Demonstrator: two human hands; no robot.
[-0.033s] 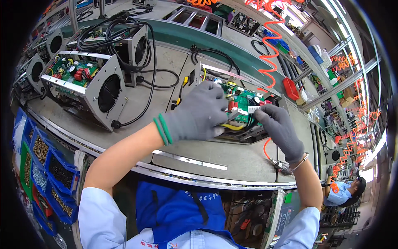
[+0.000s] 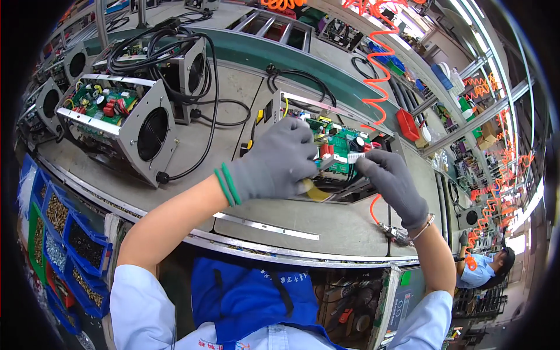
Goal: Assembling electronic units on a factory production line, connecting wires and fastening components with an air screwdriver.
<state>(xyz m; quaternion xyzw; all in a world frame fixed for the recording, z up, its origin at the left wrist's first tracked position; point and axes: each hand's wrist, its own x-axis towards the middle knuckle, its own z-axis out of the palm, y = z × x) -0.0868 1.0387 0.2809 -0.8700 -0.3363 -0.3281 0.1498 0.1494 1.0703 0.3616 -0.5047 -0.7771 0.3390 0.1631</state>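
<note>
An open metal-cased power unit [image 2: 367, 123] stands on the bench before me, its green circuit board [image 2: 341, 144] exposed. My left hand [image 2: 280, 158], in a grey glove, is closed at the unit's near left side, its fingertips pinching a yellow wire [image 2: 318, 192] blurred by motion. My gloved right hand [image 2: 394, 182] pinches a white multi-pin connector [image 2: 355, 157] over the board's near edge. Dark wires hang below this connector. Part of the unit's left side is hidden behind my left hand.
More open units with fans, such as one metal-cased unit [image 2: 125, 125], stand at left with black power cables [image 2: 216, 111]. Blue bins [image 2: 87, 245] of screws sit at lower left. An orange coiled hose [image 2: 380, 76] hangs near a red box [image 2: 407, 125]. A co-worker [image 2: 481, 268] is at far right.
The yellow wire has swung down and nearer to me, at my left fingertips. The white connector has tilted slightly in my right fingers.
</note>
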